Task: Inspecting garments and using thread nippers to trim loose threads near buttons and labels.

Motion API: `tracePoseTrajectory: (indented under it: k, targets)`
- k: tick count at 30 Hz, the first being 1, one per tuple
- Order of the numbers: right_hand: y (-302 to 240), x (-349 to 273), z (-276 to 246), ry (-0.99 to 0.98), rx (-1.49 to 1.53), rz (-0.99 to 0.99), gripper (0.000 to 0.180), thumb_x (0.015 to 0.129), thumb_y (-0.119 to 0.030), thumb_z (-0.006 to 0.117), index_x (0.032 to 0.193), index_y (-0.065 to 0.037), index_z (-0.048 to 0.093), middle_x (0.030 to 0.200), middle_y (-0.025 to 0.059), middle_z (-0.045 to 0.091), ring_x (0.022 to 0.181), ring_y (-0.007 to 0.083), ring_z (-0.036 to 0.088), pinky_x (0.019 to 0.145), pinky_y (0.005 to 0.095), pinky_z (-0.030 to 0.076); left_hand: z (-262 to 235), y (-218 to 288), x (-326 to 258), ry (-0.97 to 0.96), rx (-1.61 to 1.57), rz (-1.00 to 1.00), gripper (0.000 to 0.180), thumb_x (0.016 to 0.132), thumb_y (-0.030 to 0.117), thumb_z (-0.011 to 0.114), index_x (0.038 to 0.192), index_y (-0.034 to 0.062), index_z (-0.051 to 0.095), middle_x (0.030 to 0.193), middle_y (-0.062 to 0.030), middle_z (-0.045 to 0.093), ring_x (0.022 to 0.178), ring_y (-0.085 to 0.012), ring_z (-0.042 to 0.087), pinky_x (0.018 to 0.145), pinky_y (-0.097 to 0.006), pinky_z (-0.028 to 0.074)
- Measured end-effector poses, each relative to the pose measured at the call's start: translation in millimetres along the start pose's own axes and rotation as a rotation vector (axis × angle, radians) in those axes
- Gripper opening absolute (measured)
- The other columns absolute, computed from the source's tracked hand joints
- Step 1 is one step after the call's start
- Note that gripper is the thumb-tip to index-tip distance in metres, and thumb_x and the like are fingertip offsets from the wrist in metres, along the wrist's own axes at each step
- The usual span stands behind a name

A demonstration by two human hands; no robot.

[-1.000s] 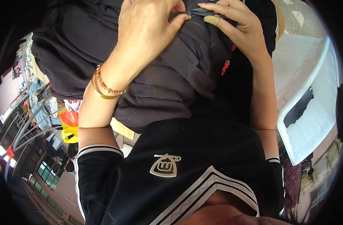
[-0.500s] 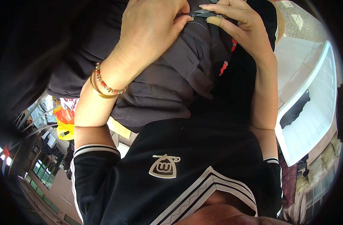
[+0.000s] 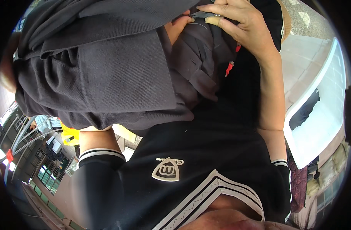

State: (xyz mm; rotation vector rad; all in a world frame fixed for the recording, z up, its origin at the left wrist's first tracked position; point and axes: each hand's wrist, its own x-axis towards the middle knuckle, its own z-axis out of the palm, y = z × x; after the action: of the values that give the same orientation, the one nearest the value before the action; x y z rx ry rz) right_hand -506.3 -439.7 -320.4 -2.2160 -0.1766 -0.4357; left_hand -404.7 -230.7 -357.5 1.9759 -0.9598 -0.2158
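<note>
A: Outdoor ground and a white plastic table (image 3: pixel 321 111) sat to the right, with a dark item lying on it; railings (image 3: pixel 22 134) and a yellow object (image 3: pixel 70 136) showed low on the left. What was in hand?

B: Dark grey garment (image 3: pixel 106 73), bunched up at chest height, right against the person's black shirt (image 3: pixel 206 161) (white stripes at the sleeve ends and collar).

A: Right hand?

B: Right hand (image 3: pixel 240 27) was at the top of the frame, fingers (image 3: pixel 213 20) pressed together on a fold of the cloth, with a small thin grey object pinched there; too small to tell what.

A: Left hand?

B: Left hand (image 3: pixel 179 25) was almost all under the cloth. Only a bit of skin showed beside the right fingers. Couldn't tell how its fingers stood.

A: Change from half a second before?

B: Big one. Earlier the left hand and wrist lay on top of the fabric in plain view, bracelets showing. Now the grey cloth had swung over them and filled the upper left of the view. Right hand stayed at the same spot, same pinch. Red tag (image 3: pixel 229 68) remained visible below it.
</note>
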Motion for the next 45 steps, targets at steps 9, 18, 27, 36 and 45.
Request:
tracePoseTrajectory:
  k: [9,18,27,36,45]
  targets:
    - [-3.7,1.7,-4.9,0.003,-0.143,-0.096,0.020,0.083,-0.016,0.076,0.098,-0.004,0.075,0.085,0.0062,0.058,0.080,0.0243,0.059,0.071,0.0352,0.049,-19.1,15.6,20.1,-0.240,0.288,-0.020,0.016,0.086,0.015,0.079,0.097,0.0065,0.071,0.092,-0.0042,0.071,0.088,-0.0151,0.066,0.086,-0.026,0.053]
    - [-2.2,-2.7,-6.9,0.006,-0.176,-0.113,0.022,0.081,-0.017,0.077,0.100,-0.005,0.075,0.086,0.0066,0.059,0.082,0.0250,0.060,0.072,0.0355,0.050,-20.2,7.8,18.2,-0.232,0.243,0.169,0.011,0.092,0.012,0.072,0.102,0.0056,0.071,0.081,-0.0017,0.067,0.073,-0.0116,0.062,0.072,-0.022,0.049]
    - [-0.8,-3.7,-8.3,0.015,-0.121,-0.129,0.023,0.081,-0.016,0.077,0.101,-0.004,0.075,0.087,0.0080,0.060,0.083,0.0270,0.061,0.073,0.0368,0.051,-33.5,56.9,34.9,-0.374,0.537,0.334,0.006,0.095,0.009,0.069,0.099,0.0061,0.069,0.071,-0.0026,0.059,0.061,-0.0116,0.057,0.059,-0.024,0.044]
    - [36.6,4.5,33.3,0.407,0.274,-0.527,0.022,0.082,-0.018,0.077,0.099,-0.004,0.075,0.086,0.0089,0.059,0.082,0.0281,0.061,0.072,0.0372,0.051,-31.4,50.4,29.6,-0.328,0.567,0.329,0.006,0.096,0.010,0.068,0.100,0.0058,0.067,0.074,-0.0038,0.060,0.062,-0.0134,0.059,0.061,-0.025,0.046]
    - [40.9,-2.9,35.6,0.402,0.223,-0.493,0.022,0.082,-0.019,0.077,0.098,-0.004,0.074,0.084,0.0084,0.058,0.081,0.0276,0.061,0.071,0.0368,0.050,-30.6,46.3,32.2,-0.366,0.459,0.233,0.006,0.098,0.010,0.066,0.099,0.0037,0.066,0.079,-0.0041,0.065,0.070,-0.0141,0.063,0.069,-0.024,0.049]
